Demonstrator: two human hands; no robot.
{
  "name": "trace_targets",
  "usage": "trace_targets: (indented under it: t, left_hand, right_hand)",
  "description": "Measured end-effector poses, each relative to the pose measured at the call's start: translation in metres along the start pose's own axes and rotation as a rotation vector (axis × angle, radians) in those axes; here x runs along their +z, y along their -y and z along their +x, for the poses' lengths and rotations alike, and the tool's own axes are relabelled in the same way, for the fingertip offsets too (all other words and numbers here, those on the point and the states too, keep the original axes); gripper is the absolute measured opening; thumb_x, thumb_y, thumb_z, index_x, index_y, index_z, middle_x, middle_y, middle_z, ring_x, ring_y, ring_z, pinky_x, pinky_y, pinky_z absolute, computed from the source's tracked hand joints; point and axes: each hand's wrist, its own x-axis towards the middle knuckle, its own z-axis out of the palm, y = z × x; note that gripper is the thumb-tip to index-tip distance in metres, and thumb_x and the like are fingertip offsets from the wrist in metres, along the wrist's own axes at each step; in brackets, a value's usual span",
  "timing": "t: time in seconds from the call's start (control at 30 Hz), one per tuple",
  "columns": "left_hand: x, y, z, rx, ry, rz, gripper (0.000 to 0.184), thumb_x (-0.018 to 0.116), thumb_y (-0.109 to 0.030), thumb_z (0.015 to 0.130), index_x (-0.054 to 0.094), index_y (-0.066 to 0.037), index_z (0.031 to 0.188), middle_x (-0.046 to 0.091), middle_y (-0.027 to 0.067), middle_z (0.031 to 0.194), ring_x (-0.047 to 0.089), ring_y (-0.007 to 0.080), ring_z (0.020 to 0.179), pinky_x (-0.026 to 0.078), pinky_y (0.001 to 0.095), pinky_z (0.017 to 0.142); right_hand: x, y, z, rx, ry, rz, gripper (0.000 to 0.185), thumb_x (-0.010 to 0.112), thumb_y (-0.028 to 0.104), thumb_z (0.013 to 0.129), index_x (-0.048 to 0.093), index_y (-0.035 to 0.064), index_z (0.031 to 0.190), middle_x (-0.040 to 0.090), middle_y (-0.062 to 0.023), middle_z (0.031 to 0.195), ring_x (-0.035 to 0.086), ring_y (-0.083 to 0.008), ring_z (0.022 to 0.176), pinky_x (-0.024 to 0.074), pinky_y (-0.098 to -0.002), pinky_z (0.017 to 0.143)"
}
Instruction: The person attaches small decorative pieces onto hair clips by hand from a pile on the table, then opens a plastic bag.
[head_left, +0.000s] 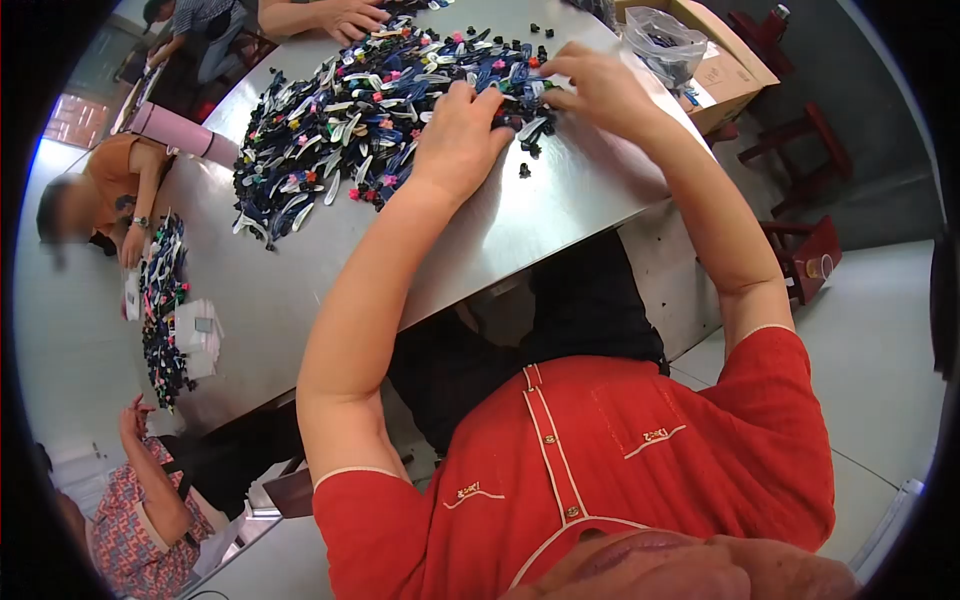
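A broad pile of small hair clips (340,130) covers the far part of the metal table, mostly black, navy and white, with a few pink, red and yellow pieces. My left hand (462,140) rests on the near side of this heap, palm down, thumb apart from the fingers; its fingertips are partly hidden among the clips. At the pile's right edge, my right hand (600,92) has its fingers spread, with thumb and forefinger apart beside some clips. Nothing shows held in either hand. A tiny black claw clip (525,171) lies loose in front of the heap.
Another person's hand (350,18) touches the pile's far side. A pink tumbler (185,135) lies at the left, near a second strip of clips (165,300) and white packets (197,340). Two people sit along the left. A cardboard box (735,75) holding a plastic bag (663,45) stands right.
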Motion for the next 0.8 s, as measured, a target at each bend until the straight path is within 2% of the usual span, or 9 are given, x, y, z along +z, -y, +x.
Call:
trace_targets:
  t: [0.1,0.3,0.4,0.5,0.57,0.67,0.7,0.77,0.8]
  left_hand:
    - [0.005,0.004,0.02,-0.034,0.024,0.016,0.03,0.073,-0.02,0.086,0.06,-0.009,0.11,0.058,0.0166,0.108,0.064,0.0377,0.098,0.055,0.0464,0.081]
    - [-0.003,0.015,0.023,-0.039,-0.111,0.012,0.013,0.062,-0.016,0.09,0.063,-0.006,0.1,0.066,0.0136,0.096,0.066,0.0362,0.09,0.054,0.046,0.078]
    - [-0.012,0.018,0.017,-0.155,-0.139,-0.192,0.012,0.063,-0.016,0.09,0.066,-0.006,0.096,0.069,0.0142,0.093,0.067,0.0348,0.087,0.052,0.0445,0.076]
    - [-0.014,0.027,0.011,-0.227,-0.131,-0.292,0.014,0.064,-0.018,0.091,0.067,-0.005,0.098,0.071,0.0142,0.091,0.068,0.0343,0.084,0.052,0.0419,0.075]
    - [-0.014,0.032,0.01,-0.256,-0.116,-0.343,0.017,0.066,-0.02,0.091,0.068,-0.005,0.099,0.071,0.0146,0.086,0.069,0.032,0.078,0.053,0.0393,0.072]
    - [-0.01,0.036,0.009,-0.298,-0.129,-0.467,0.015,0.067,-0.017,0.09,0.067,-0.004,0.097,0.07,0.014,0.081,0.069,0.0285,0.073,0.052,0.0369,0.068]
    - [-0.011,0.033,0.007,-0.281,-0.123,-0.502,0.014,0.068,-0.015,0.09,0.066,-0.003,0.097,0.07,0.0139,0.08,0.068,0.0268,0.073,0.052,0.036,0.068]
    - [-0.012,0.029,0.004,-0.25,-0.113,-0.543,0.014,0.069,-0.013,0.089,0.065,-0.002,0.096,0.069,0.0137,0.079,0.068,0.0252,0.072,0.051,0.0351,0.067]
    - [-0.012,0.028,0.003,-0.217,-0.129,-0.518,0.014,0.07,-0.012,0.089,0.063,-0.002,0.096,0.069,0.0133,0.079,0.067,0.0244,0.072,0.051,0.035,0.067]
  right_hand:
    - [0.015,0.01,0.009,-0.002,0.094,-0.059,0.035,0.069,0.026,0.087,0.069,0.0098,0.118,0.064,-0.0146,0.114,0.064,-0.0337,0.105,0.0509,-0.041,0.091]
    - [0.02,0.005,0.021,0.084,0.102,-0.037,0.022,0.066,0.02,0.085,0.07,0.0068,0.102,0.065,-0.0147,0.103,0.064,-0.0339,0.1,0.0511,-0.0425,0.087]
    - [0.021,0.008,0.024,0.028,0.074,0.005,0.017,0.067,0.018,0.083,0.069,0.0057,0.096,0.067,-0.0135,0.097,0.064,-0.0338,0.097,0.0509,-0.0426,0.085]
    - [0.021,0.018,0.029,0.008,0.015,0.095,0.015,0.07,0.014,0.083,0.068,0.0047,0.095,0.069,-0.0128,0.09,0.066,-0.03,0.087,0.0521,-0.0396,0.08]
    - [0.021,0.028,0.032,-0.002,-0.044,0.327,0.016,0.072,0.012,0.084,0.068,0.0029,0.097,0.07,-0.0107,0.084,0.067,-0.0223,0.078,0.0528,-0.0352,0.075]
    - [0.02,0.041,0.039,-0.018,0.061,0.555,0.018,0.073,0.011,0.086,0.07,0.002,0.101,0.071,-0.0087,0.084,0.066,-0.0149,0.076,0.0528,-0.0321,0.072]
    - [0.023,0.043,0.041,-0.017,0.058,0.552,0.018,0.073,0.011,0.086,0.07,0.002,0.101,0.071,-0.0087,0.084,0.066,-0.0149,0.076,0.0528,-0.0321,0.072]
    - [0.037,0.043,0.043,0.093,0.121,0.629,0.024,0.074,0.018,0.081,0.074,0.0066,0.102,0.073,-0.0125,0.087,0.069,-0.0233,0.079,0.0539,-0.0369,0.076]
    - [0.044,0.036,0.043,-0.115,0.05,0.552,0.025,0.073,0.019,0.082,0.075,0.0058,0.103,0.074,-0.0129,0.088,0.069,-0.0245,0.079,0.0539,-0.0359,0.077]
